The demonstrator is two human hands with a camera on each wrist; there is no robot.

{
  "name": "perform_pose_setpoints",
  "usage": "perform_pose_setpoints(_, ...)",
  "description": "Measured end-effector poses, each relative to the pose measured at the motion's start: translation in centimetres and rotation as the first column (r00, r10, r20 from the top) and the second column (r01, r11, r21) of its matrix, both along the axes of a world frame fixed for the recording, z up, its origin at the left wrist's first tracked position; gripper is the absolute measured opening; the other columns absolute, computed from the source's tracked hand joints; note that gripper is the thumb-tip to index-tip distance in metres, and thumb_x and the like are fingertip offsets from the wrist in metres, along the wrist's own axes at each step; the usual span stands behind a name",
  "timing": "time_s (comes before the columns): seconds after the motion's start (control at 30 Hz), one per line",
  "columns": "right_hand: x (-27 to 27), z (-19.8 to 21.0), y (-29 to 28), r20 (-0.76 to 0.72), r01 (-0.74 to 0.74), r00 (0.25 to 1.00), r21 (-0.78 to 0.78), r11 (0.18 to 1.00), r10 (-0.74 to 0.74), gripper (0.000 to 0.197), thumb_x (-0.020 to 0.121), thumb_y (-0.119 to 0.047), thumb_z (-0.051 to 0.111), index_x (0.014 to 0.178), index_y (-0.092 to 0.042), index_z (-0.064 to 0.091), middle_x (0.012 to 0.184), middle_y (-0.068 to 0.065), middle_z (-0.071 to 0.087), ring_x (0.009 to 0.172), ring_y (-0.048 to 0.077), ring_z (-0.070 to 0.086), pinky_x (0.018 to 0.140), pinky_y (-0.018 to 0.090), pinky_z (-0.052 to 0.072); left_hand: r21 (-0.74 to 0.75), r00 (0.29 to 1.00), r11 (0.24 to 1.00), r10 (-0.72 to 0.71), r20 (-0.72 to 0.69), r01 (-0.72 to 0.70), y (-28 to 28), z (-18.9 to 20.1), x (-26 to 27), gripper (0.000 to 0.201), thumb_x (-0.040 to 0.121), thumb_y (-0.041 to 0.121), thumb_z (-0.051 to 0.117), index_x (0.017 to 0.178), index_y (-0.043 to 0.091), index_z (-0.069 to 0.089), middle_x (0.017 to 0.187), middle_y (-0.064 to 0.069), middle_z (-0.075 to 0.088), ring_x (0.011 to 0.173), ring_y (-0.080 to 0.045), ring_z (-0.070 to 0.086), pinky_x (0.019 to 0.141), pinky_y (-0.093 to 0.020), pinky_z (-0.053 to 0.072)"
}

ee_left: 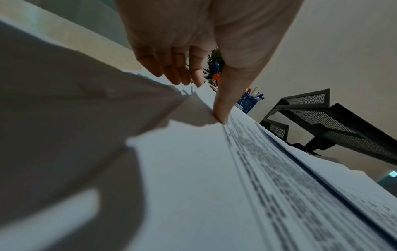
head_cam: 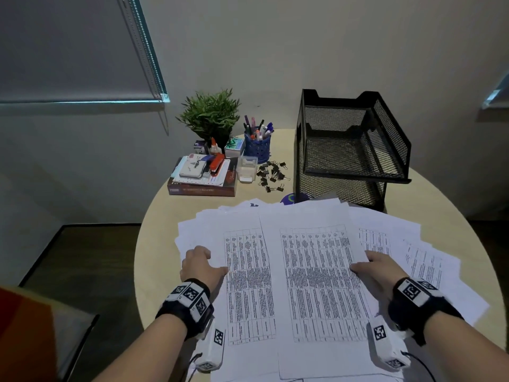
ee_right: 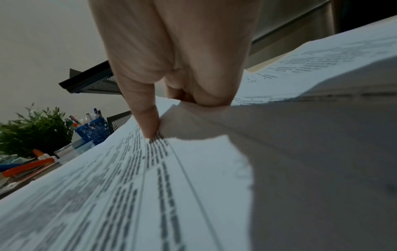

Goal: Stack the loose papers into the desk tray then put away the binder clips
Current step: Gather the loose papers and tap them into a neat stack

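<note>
Loose printed papers [head_cam: 297,274] lie fanned out over the near half of the round table [head_cam: 154,221]. My left hand [head_cam: 202,264] grips their left edge; its thumb [ee_left: 222,108] lies on the top sheet and the fingers [ee_left: 176,71] curl over the edge. At the right side my right hand [head_cam: 370,267] pinches the papers the same way, thumb [ee_right: 148,122] on the print and fingers tucked beneath. The black mesh desk tray [head_cam: 355,150] stands at the back right with bare shelves. Several black binder clips [head_cam: 272,175] lie scattered left of the tray.
A small clear box [head_cam: 247,168] stands beside the clips. Behind it are a blue pen cup [head_cam: 257,146], a potted plant [head_cam: 210,114] and a stack of books with a stapler [head_cam: 203,175]. A purple round thing [head_cam: 289,199] peeks out from under the papers.
</note>
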State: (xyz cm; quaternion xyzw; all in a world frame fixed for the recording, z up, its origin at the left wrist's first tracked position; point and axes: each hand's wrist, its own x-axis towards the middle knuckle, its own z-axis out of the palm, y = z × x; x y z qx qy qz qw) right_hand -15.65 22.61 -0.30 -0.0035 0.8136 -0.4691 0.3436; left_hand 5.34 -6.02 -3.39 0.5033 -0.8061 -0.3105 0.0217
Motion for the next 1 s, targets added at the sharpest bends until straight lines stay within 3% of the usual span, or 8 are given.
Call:
perform_pose_setpoints(0.2, -0.9, -1.0, 0.3, 0.0, -0.062, 0.998, 0.154, 0.986, 0.062, 0.016, 0.08, -0.001, 0.068, 0.071, -0.001, 0.056, 0.079, 0.02, 0.06, 0.067, 0.024, 0.053, 0.061, 0.027, 0.038, -0.046, 0.983, 0.994, -0.103, -0.149, 0.097, 0.6, 0.2, -0.3, 0.014, 0.092, 0.023, 0.051, 0.089, 0.014, 0.04, 0.099, 0.0, 0.038, 0.085, -0.019, 0.042, 0.075, -0.025, 0.033)
perform_pose_setpoints(0.43, -0.8, -0.9, 0.0, 0.034, -0.085, 0.996, 0.128, 0.988, 0.082, 0.055, 0.083, -0.033, 0.071, 0.126, -0.006, 0.053, 0.116, 0.012, 0.056, 0.113, 0.029, 0.054, 0.096, 0.036, 0.037, 0.08, 0.964, 0.978, -0.173, -0.203, 0.193, 1.2, 0.7, -0.8, 0.027, 0.099, 0.021, 0.037, 0.093, 0.009, 0.06, 0.088, -0.001, 0.061, 0.08, -0.02, 0.054, 0.071, -0.026, 0.04)
perform_pose_setpoints(0.5, -0.8, -0.8, 0.0, -0.044, -0.153, 0.985, 0.22, 0.963, 0.166, 0.019, 0.084, -0.025, 0.069, 0.079, -0.008, 0.06, 0.079, 0.012, 0.056, 0.074, 0.026, 0.055, 0.076, 0.034, 0.037, 0.072, 0.967, 0.976, -0.193, -0.167, 0.208, 1.3, 0.6, -1.0, 0.026, 0.096, 0.021, 0.044, 0.09, 0.004, 0.062, 0.087, -0.01, 0.066, 0.083, -0.028, 0.058, 0.069, -0.027, 0.042)
perform_pose_setpoints(0.6, -0.9, -0.7, -0.2, -0.05, -0.199, 0.973, 0.312, 0.929, 0.225, 0.049, 0.08, -0.019, 0.07, 0.046, -0.01, 0.035, 0.047, 0.004, 0.035, 0.044, 0.017, 0.035, 0.056, 0.027, 0.03, 0.127, 0.978, 0.975, -0.165, -0.131, 0.182, 1.3, 0.2, -1.7, 0.021, 0.094, 0.018, 0.048, 0.077, 0.006, 0.055, 0.074, -0.009, 0.056, 0.072, -0.023, 0.05, 0.058, -0.024, 0.033)
perform_pose_setpoints(0.73, -0.5, -0.3, -0.5, -0.03, -0.304, 0.941, 0.36, 0.882, 0.336, 0.056, 0.079, -0.024, 0.074, 0.047, -0.015, 0.028, 0.048, 0.0, 0.029, 0.046, 0.017, 0.031, 0.054, 0.029, 0.026, 0.254, 0.978, 0.963, -0.035, -0.206, 0.088, 2.0, 0.5, -2.6, 0.026, 0.095, 0.014, 0.045, 0.071, 0.012, 0.037, 0.07, -0.003, 0.038, 0.064, -0.018, 0.036, 0.063, -0.029, 0.027)
perform_pose_setpoints(0.8, -0.5, -0.6, -0.8, -0.021, -0.338, 0.928, 0.372, 0.865, 0.372, 0.06, 0.078, -0.03, 0.075, 0.046, -0.016, 0.026, 0.044, -0.001, 0.029, 0.04, 0.013, 0.033, 0.054, 0.027, 0.029, 0.477, 0.93, 0.877, 0.136, -0.341, 0.047, 2.8, 1.1, -2.8, 0.018, 0.096, 0.015, 0.049, 0.11, 0.005, 0.055, 0.099, -0.004, 0.054, 0.098, -0.022, 0.055, 0.087, -0.031, 0.037)
perform_pose_setpoints(0.87, -0.4, -0.3, -1.1, -0.028, -0.362, 0.916, 0.371, 0.855, 0.4, 0.061, 0.08, -0.031, 0.073, 0.044, -0.016, 0.026, 0.039, -0.004, 0.028, 0.034, 0.008, 0.032, 0.051, 0.023, 0.029, 0.667, 0.895, 0.743, 0.258, -0.363, 0.056, 3.8, 1.7, -2.8, 0.057, 0.091, 0.021, 0.06, 0.136, -0.006, 0.038, 0.118, -0.006, 0.055, 0.125, -0.028, 0.048, 0.1, -0.032, 0.035)
perform_pose_setpoints(1.0, 0.2, -0.6, -1.3, -0.054, -0.397, 0.886, 0.427, 0.812, 0.461, 0.057, 0.081, -0.038, 0.071, 0.049, -0.016, 0.029, 0.05, -0.002, 0.027, 0.044, 0.012, 0.03, 0.049, 0.024, 0.022, 0.514, 0.978, 0.844, -0.057, -0.2, 0.155, 4.5, 1.0, -3.0, 0.06, 0.077, 0.033, 0.074, 0.126, 0.005, 0.053, 0.115, -0.007, 0.064, 0.099, -0.023, 0.061, 0.086, -0.029, 0.05)
